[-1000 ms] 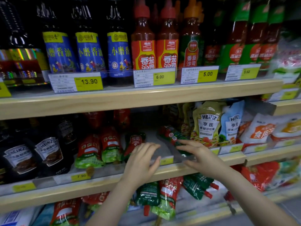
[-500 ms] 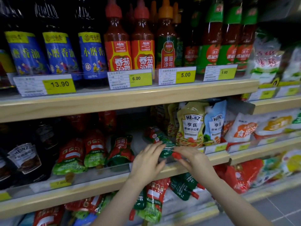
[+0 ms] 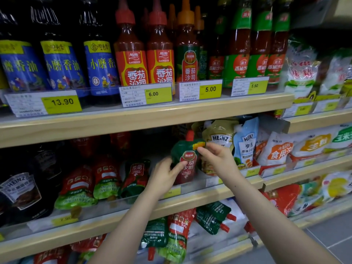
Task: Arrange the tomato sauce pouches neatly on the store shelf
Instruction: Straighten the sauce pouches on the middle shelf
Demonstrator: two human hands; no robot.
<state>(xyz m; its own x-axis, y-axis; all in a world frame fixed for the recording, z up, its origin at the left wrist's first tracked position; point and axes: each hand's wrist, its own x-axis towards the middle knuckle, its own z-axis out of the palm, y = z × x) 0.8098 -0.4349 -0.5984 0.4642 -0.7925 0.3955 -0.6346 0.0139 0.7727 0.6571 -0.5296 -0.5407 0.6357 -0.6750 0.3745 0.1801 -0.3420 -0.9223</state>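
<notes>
mid-task, call it partway. both hands are on one green-and-red tomato sauce pouch [image 3: 184, 161], held upright on the middle shelf [image 3: 219, 189], red cap up, just left of the heinz pouches. left hand [image 3: 165, 177] has fingers curled on the pouch's lower left edge, thumb across the front. right hand [image 3: 216, 159] pinches the top right corner between thumb and fingertips. whether the base touches the shelf: can't tell.

done, as i read it: three pouches [image 3: 106, 180] to the left already lean in a row on the same shelf. a gap sits between that row and the held one.

left: the lower shelf pouches [image 3: 182, 233] lie jumbled, caps pointing down and sideways; these probably need sorting too.

readable text:
- held pouch: "番茄沙司", "tomato ketchup" small below
- yellow heinz pouch [image 3: 219, 138]: "heinz"
- pale blue pouch [image 3: 246, 143]: "heinz", "亨氏"
- top shelf ketchup bottles [image 3: 144, 61]: "番茄沙司"
- blue-label bottles [image 3: 62, 65]: "小磨香油"
- price tags [image 3: 158, 94]: 13.90, 6.00, 5.00, 5.50
- dark heinz jar [image 3: 21, 189] far left, rest unreadable
</notes>
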